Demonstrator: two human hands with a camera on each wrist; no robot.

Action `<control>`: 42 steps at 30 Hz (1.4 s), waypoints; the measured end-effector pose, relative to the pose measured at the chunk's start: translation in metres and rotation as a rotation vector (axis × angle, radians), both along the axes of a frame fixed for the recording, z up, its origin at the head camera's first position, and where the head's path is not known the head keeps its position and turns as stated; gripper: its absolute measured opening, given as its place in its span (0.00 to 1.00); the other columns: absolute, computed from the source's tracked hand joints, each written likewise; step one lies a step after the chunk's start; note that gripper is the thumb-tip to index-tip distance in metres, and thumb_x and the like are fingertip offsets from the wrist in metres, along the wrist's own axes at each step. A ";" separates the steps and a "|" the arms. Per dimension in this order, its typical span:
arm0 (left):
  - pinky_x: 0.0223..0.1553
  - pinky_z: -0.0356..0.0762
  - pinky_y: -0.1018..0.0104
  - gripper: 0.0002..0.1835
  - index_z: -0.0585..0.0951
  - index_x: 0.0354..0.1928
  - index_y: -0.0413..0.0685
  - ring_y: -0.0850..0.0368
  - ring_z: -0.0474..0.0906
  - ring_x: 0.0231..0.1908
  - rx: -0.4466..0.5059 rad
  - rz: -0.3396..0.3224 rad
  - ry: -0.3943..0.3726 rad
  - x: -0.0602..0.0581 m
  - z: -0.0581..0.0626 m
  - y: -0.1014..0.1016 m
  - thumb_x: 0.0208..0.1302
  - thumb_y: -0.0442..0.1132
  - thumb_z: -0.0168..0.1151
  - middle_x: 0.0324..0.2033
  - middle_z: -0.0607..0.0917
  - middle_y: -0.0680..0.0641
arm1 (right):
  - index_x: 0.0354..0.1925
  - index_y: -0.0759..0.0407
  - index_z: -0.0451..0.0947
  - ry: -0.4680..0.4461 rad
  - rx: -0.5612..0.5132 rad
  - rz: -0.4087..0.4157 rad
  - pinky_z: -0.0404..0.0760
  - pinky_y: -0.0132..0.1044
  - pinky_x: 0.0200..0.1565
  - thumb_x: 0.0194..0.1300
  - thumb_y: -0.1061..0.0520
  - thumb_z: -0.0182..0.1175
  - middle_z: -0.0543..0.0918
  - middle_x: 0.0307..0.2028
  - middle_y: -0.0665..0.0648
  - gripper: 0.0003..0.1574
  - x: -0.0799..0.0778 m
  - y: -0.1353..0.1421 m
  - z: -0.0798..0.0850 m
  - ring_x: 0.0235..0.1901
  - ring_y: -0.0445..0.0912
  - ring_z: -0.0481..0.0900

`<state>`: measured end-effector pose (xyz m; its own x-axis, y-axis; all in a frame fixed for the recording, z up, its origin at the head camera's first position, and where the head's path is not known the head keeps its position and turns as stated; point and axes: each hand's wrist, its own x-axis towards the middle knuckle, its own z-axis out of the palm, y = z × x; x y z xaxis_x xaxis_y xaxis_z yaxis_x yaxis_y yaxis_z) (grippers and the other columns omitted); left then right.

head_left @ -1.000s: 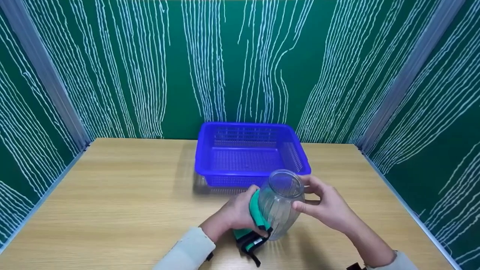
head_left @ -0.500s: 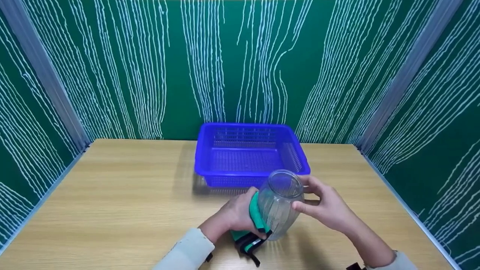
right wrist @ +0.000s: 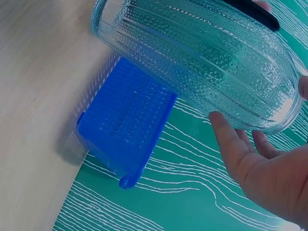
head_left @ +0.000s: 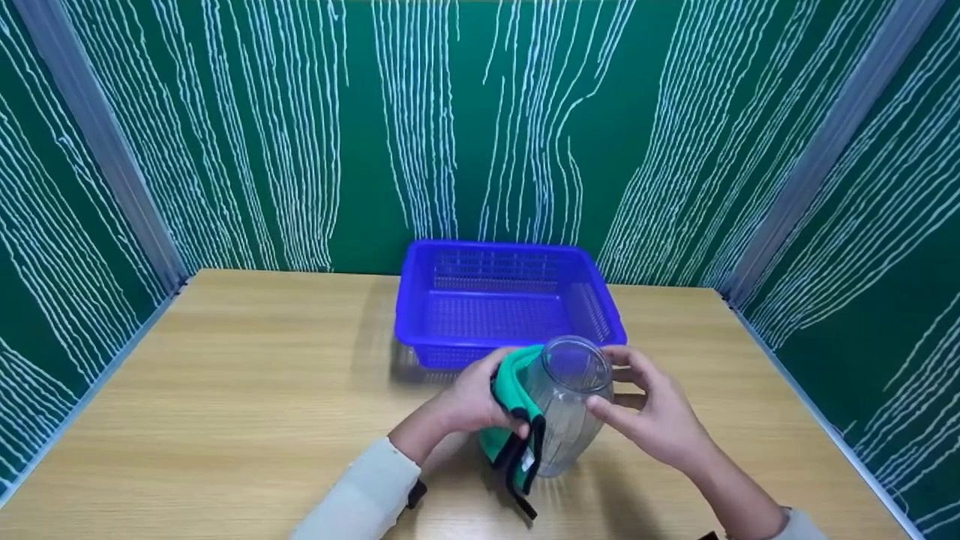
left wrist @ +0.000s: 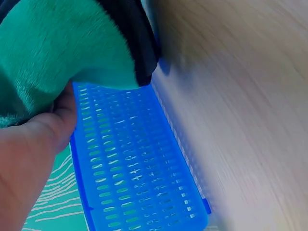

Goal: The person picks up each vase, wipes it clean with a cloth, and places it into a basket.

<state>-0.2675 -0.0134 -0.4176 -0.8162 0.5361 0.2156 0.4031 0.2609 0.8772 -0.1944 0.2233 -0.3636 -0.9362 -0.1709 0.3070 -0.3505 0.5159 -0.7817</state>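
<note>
A clear glass vase [head_left: 574,424] with ribbed, pebbled sides stands slightly tilted above or on the table, its open mouth upward. My right hand [head_left: 660,424] holds it near the rim, thumb on the near side and fingers behind. In the right wrist view, fingertips of that hand [right wrist: 264,168] touch the glass. My left hand [head_left: 472,397] grips a green cloth [head_left: 517,382] with black edging and lays it against the vase's left side. The cloth's lower end hangs in folds. In the left wrist view, the cloth [left wrist: 72,43] covers most of the fingers.
A blue plastic basket [head_left: 409,334] with slotted walls stands behind the vase, close to the green back wall [head_left: 367,187] with white lines. The wooden table [head_left: 247,397] extends to both sides. Grey posts [head_left: 817,157] mark the corners.
My left hand has slid the cloth up the vase's side toward the rim, and its folds hang differently. The right hand keeps its hold. The head view has shifted slightly.
</note>
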 end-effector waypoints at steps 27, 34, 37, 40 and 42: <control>0.53 0.63 0.59 0.47 0.62 0.60 0.60 0.58 0.68 0.52 0.186 -0.114 -0.033 0.019 0.050 0.012 0.32 0.55 0.71 0.53 0.73 0.52 | 0.49 0.49 0.70 -0.009 -0.007 -0.002 0.76 0.33 0.43 0.48 0.51 0.65 0.77 0.44 0.49 0.28 -0.005 0.004 0.003 0.44 0.40 0.74; 0.54 0.61 0.56 0.46 0.59 0.61 0.69 0.59 0.67 0.54 0.180 -0.171 -0.062 0.017 0.050 0.011 0.36 0.52 0.71 0.55 0.71 0.55 | 0.50 0.47 0.69 -0.037 0.013 0.025 0.75 0.33 0.44 0.48 0.47 0.64 0.77 0.46 0.48 0.29 -0.005 0.004 0.005 0.45 0.38 0.74; 0.54 0.62 0.57 0.46 0.58 0.61 0.66 0.61 0.67 0.53 0.175 -0.192 -0.062 0.015 0.049 0.011 0.37 0.51 0.71 0.54 0.71 0.57 | 0.50 0.47 0.69 -0.038 0.008 0.025 0.76 0.33 0.44 0.48 0.48 0.64 0.77 0.46 0.48 0.29 -0.006 0.004 0.005 0.45 0.38 0.74; 0.54 0.62 0.56 0.46 0.59 0.61 0.63 0.56 0.67 0.53 0.162 -0.198 -0.063 0.014 0.049 0.010 0.37 0.50 0.71 0.54 0.71 0.55 | 0.50 0.48 0.69 -0.039 -0.004 0.030 0.76 0.34 0.44 0.49 0.48 0.64 0.77 0.47 0.50 0.29 -0.006 0.005 0.004 0.45 0.39 0.74; 0.54 0.62 0.56 0.45 0.59 0.61 0.61 0.53 0.67 0.54 0.154 -0.199 -0.068 0.013 0.048 0.010 0.37 0.49 0.72 0.54 0.71 0.53 | 0.51 0.48 0.69 -0.043 -0.009 0.035 0.76 0.34 0.44 0.49 0.48 0.64 0.77 0.47 0.50 0.29 -0.006 0.005 0.003 0.45 0.40 0.74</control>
